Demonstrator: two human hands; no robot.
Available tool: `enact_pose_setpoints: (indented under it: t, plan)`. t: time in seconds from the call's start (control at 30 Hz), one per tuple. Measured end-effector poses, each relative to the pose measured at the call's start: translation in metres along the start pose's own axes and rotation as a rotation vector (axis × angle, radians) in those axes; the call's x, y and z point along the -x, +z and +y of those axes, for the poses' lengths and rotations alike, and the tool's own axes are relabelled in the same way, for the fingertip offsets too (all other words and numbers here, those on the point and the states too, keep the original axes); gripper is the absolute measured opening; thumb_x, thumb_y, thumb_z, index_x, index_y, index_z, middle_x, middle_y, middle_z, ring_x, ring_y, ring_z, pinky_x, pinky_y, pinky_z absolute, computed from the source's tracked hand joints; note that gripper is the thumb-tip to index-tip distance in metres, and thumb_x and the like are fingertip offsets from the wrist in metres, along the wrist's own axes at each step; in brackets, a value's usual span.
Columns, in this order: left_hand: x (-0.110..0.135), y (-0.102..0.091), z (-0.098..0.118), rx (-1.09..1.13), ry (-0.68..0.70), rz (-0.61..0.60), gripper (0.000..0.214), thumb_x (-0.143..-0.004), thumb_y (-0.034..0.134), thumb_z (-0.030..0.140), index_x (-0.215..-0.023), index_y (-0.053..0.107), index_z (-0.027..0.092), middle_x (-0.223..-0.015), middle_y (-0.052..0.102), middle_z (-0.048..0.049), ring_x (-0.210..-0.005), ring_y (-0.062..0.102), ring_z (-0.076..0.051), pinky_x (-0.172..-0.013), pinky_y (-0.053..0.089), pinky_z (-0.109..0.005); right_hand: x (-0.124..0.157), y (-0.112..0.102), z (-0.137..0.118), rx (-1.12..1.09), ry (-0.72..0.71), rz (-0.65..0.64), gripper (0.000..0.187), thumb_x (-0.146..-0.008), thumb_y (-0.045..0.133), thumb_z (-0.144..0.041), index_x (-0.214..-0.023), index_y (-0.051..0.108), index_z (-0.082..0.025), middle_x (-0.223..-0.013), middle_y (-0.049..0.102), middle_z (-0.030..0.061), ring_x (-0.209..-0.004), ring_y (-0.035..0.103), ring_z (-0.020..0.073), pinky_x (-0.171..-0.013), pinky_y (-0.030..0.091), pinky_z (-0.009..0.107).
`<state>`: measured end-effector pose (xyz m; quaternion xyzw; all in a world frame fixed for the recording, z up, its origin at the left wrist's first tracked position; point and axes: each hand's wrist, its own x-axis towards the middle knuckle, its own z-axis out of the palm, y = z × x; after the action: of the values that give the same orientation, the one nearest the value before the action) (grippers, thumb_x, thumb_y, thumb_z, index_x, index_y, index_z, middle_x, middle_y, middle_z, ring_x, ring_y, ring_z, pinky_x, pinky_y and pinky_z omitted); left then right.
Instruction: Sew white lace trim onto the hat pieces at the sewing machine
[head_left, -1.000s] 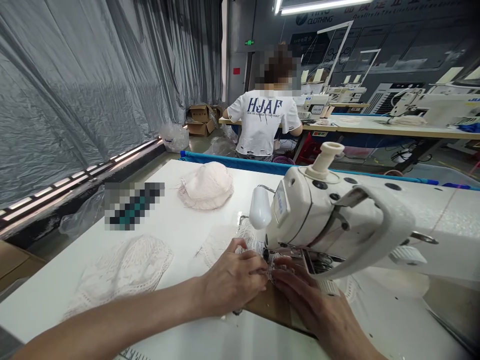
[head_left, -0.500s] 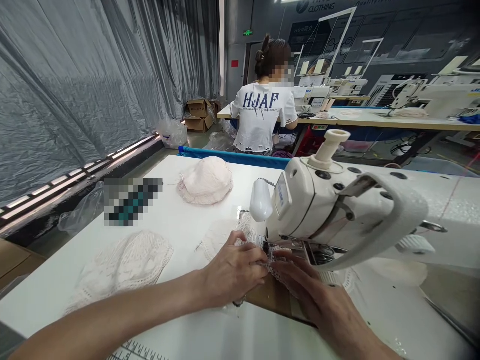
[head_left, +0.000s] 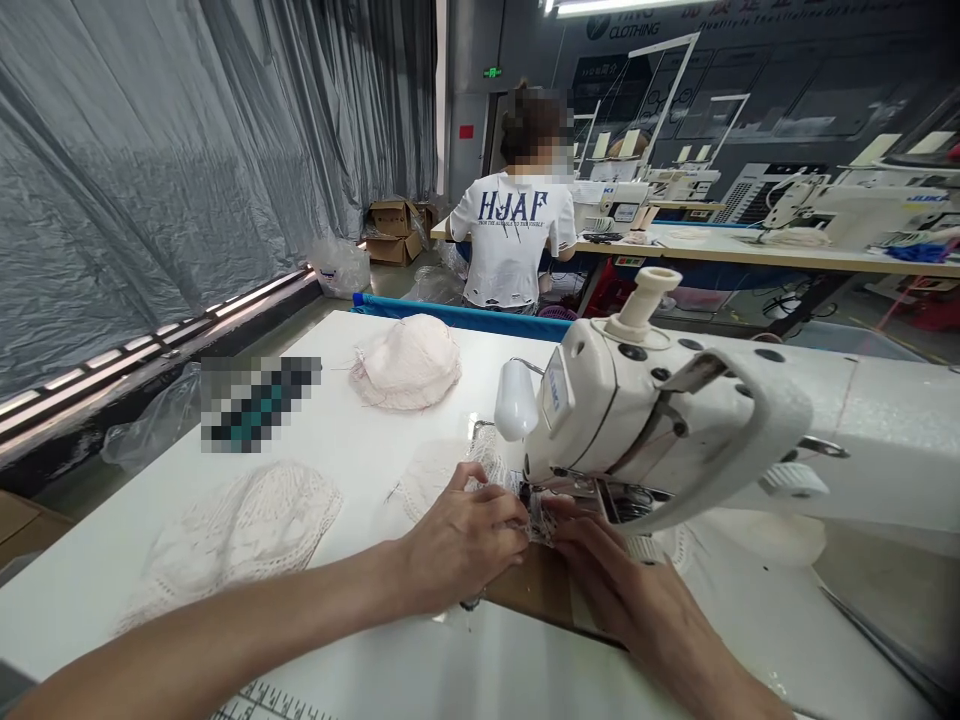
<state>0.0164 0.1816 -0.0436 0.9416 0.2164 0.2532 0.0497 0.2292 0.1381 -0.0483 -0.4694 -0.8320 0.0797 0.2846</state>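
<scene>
My left hand (head_left: 461, 545) is curled, its fingertips pinching a white lace piece (head_left: 491, 470) just left of the needle of the white sewing machine (head_left: 675, 420). My right hand (head_left: 611, 580) lies beside it, fingers pressed together on the same lace under the machine head. A brown card piece (head_left: 536, 595) lies under both hands on the white table (head_left: 360, 450). The lace between the fingertips is mostly hidden.
A pale pink cap-shaped piece (head_left: 407, 363) sits further back on the table. A white lace piece (head_left: 240, 530) lies at the left. A person in a white shirt (head_left: 514, 240) works at another table (head_left: 750, 255) behind. Cardboard boxes (head_left: 394, 230) stand by the grey curtain.
Both hands have stayed at the needle and drawn a little closer together on the lace. The view has shifted slightly; the person behind has moved a little.
</scene>
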Motion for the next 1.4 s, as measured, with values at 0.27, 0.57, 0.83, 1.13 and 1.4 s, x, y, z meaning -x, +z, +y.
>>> enact_pose_setpoints:
  t: [0.27, 0.57, 0.83, 1.13, 1.4]
  plan:
    - [0.002, 0.002, 0.000, -0.033, 0.011, 0.010, 0.010, -0.088, 0.053, 0.016, -0.085, 0.062, 0.018, -0.097, 0.064, 0.0005, -0.088, 0.059, -0.011, -0.089, 0.028, -0.036, -0.002, 0.009, -0.008, -0.148, 0.265, 0.072, 0.029, -0.093, 0.040, -0.036, -0.083, 0.063, -0.022, -0.100, 0.070, 0.0079, -0.090, 0.066, 0.0245, -0.071, 0.056, 0.035]
    - [0.003, 0.003, 0.000, -0.008, 0.012, 0.023, 0.012, -0.089, 0.050, 0.015, -0.086, 0.061, 0.017, -0.097, 0.065, -0.0019, -0.090, 0.058, -0.013, -0.089, 0.028, -0.036, 0.003, 0.003, 0.001, -0.024, -0.018, 0.039, 0.023, -0.094, 0.040, -0.024, -0.097, 0.062, -0.024, -0.112, 0.066, 0.0088, -0.088, 0.069, 0.0209, -0.075, 0.057, 0.033]
    - [0.003, 0.007, -0.003, -0.035, 0.019, 0.045, 0.018, -0.093, 0.045, 0.017, -0.085, 0.062, 0.018, -0.096, 0.065, -0.0003, -0.088, 0.059, -0.010, -0.091, 0.026, -0.036, 0.003, 0.007, -0.001, 0.114, -0.031, 0.010, 0.030, -0.094, 0.037, -0.026, -0.110, 0.063, -0.023, -0.113, 0.065, 0.0134, -0.093, 0.068, 0.0262, -0.071, 0.059, 0.039]
    - [0.002, 0.003, -0.003, -0.056, 0.036, 0.030, 0.010, -0.092, 0.051, 0.022, -0.096, 0.059, 0.017, -0.097, 0.065, 0.0009, -0.091, 0.059, -0.011, -0.091, 0.027, -0.036, 0.005, 0.008, -0.001, 0.173, 0.002, 0.016, 0.035, -0.096, 0.036, -0.037, -0.106, 0.067, -0.024, -0.107, 0.068, 0.0106, -0.092, 0.068, 0.0265, -0.075, 0.059, 0.042]
    - [0.004, 0.005, -0.005, -0.061, 0.050, 0.032, 0.008, -0.090, 0.054, 0.022, -0.091, 0.059, 0.015, -0.098, 0.064, -0.0005, -0.090, 0.059, -0.011, -0.092, 0.026, -0.037, 0.009, 0.009, 0.002, 0.192, -0.021, -0.005, 0.036, -0.096, 0.036, -0.036, -0.105, 0.068, -0.023, -0.105, 0.068, 0.0101, -0.091, 0.068, 0.0260, -0.074, 0.059, 0.041]
